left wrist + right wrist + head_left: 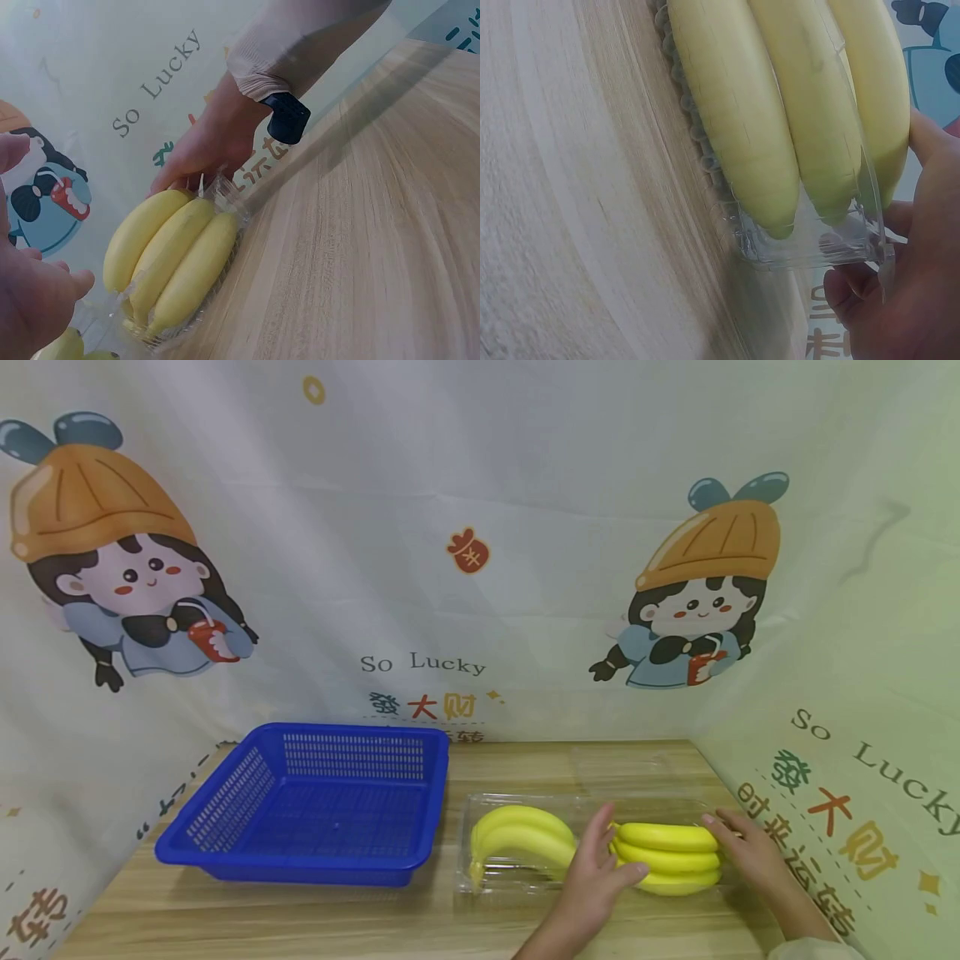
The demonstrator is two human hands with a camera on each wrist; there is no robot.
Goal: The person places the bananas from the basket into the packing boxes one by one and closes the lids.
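A clear plastic container [463, 852] lies on the table with two bunches of yellow bananas in it. At its left end is a curved bunch [525, 831]; at the right end a bunch of several bananas [669, 860] lies with its tips to the right. My right hand [752, 853] grips the container's right end wall, fingers beside the banana tips, as the right wrist view shows up close. My left hand [588, 877] hovers over the container's near side between the bunches, fingers extended and thumb spread, overlapping the stem end of the right bunch in the head view.
A blue plastic basket [300, 872] with slotted walls stands left of the container on the wood-grain table [247, 922]. Behind the container lies another clear plastic piece [622, 767]. A printed cloth [540, 610] hangs along the back and sides.
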